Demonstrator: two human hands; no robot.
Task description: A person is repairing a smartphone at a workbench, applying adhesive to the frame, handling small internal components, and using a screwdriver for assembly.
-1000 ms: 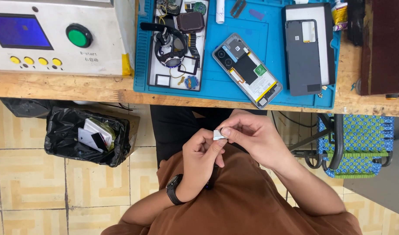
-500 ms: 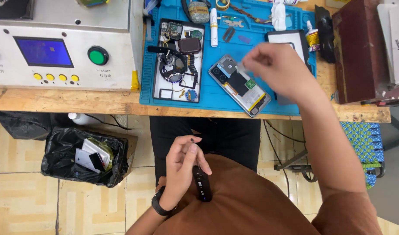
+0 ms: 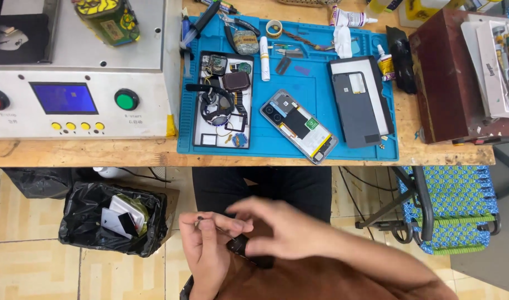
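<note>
Now the right hand (image 3: pixel 282 230) is back from the bench, fingers curled over a small dark object (image 3: pixel 240 244) at the lap; the left hand (image 3: pixel 207 247) pinches thin tweezers (image 3: pixel 213 226) just beside it, so handling resumes.

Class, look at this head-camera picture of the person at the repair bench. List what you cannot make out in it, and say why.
- What the left hand pinches: a thin dark tool, its tip too small to tell.
- The small dark object between the hands: mostly hidden behind the right hand, which is motion-blurred.
- Contents of the black bin bag: only flat pale pieces show; the rest is hidden by folds.
- The tin on the grey machine: cut off by the top edge.
</note>
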